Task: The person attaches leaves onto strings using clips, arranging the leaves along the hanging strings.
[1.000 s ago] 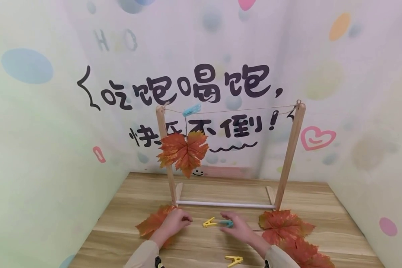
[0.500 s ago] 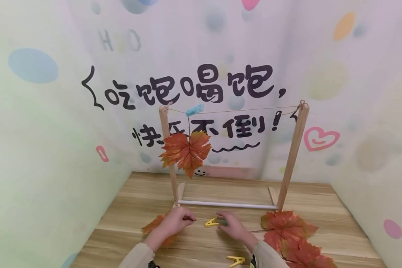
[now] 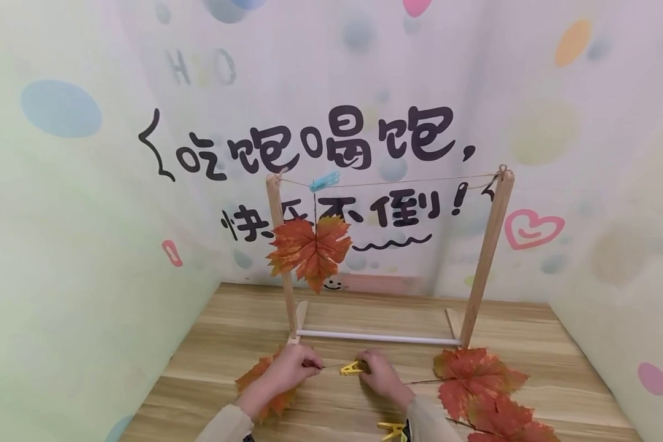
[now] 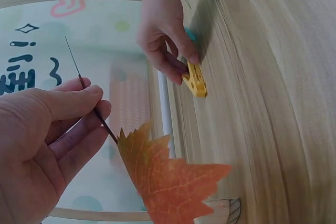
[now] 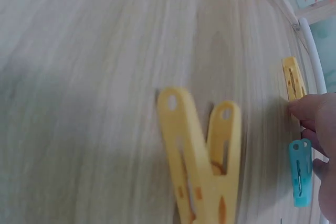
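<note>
My left hand (image 3: 291, 369) pinches the dark stem (image 4: 108, 129) of an orange-red artificial leaf (image 4: 163, 177) between thumb and fingers. The stem's thin end points up past the fingertips in the left wrist view. My right hand (image 3: 383, 376) has its thumb and fingertips on a yellow clothespin (image 4: 197, 83) lying on the table. Close under that hand, a teal clothespin (image 5: 300, 174) lies flat, visible in the right wrist view. Nearer my body is a second yellow clothespin (image 5: 184, 129), beneath the right wrist.
A wooden frame (image 3: 486, 264) stands behind the hands, with a white bar (image 3: 378, 337) low across it. From its string (image 3: 409, 182) a blue clothespin (image 3: 325, 182) holds a hanging leaf (image 3: 312, 245). More leaves (image 3: 477, 377) lie to the right on the table.
My right hand has moved slightly left, from above the teal clothespin to the yellow one, and its fingers now grip it. My left hand keeps its pinch on the stem.
</note>
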Tool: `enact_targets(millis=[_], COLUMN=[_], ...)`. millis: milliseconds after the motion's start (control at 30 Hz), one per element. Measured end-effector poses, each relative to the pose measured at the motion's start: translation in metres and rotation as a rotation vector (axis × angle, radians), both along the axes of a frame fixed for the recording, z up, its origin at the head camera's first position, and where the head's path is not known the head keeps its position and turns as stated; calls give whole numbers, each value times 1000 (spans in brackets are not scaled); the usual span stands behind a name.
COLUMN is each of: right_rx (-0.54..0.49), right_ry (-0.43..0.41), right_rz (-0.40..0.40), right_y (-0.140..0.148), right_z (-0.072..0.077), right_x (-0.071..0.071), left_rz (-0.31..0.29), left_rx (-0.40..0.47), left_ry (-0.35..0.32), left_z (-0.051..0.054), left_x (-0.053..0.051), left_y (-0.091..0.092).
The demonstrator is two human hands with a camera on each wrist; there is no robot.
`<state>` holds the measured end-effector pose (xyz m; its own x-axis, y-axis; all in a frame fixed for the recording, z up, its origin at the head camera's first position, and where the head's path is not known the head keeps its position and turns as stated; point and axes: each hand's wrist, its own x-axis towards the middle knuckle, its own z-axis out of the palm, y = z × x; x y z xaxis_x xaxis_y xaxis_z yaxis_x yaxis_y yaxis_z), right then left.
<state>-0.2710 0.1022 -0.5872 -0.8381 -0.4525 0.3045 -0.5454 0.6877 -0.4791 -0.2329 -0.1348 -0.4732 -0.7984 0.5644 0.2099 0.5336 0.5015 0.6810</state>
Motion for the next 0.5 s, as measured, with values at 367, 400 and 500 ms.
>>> enact_targets(millis=[367, 400, 500], right_rx=[-55, -60, -91], right_ry=[27, 24, -22], right_rz=[11, 19, 42], right_y=[8, 9, 14], right_z=[12, 15, 27], right_x=[6, 7, 11], left_rz=[-12, -14, -8], left_rx=[152, 171, 193], left_ry=[-67, -80, -107], left_z=[13, 15, 24], left_x=[-4, -4, -6], left_y=[13, 15, 21])
